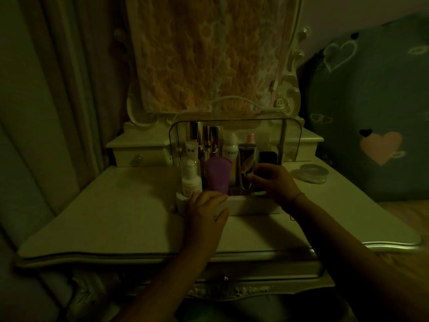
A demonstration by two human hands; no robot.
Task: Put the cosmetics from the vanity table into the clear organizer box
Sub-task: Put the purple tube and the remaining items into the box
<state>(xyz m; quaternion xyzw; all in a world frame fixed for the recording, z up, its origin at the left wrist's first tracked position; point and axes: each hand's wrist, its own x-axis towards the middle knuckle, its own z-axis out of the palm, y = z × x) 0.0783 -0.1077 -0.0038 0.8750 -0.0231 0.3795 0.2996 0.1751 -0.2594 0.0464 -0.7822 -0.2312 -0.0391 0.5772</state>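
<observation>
the clear organizer box [234,206] sits mid-table with its open front facing the person; its left and middle are packed by a white pump bottle [191,180], a purple tube [218,175], gold bottles [210,141] and a white khio bottle [230,148]. the left hand [206,209] rests on the front rim and the right hand [272,182] fills the right part of the opening. the vanity table [111,205] is bare to the left and in front; on the right only a round clear case [313,173] lies in the way.
</observation>
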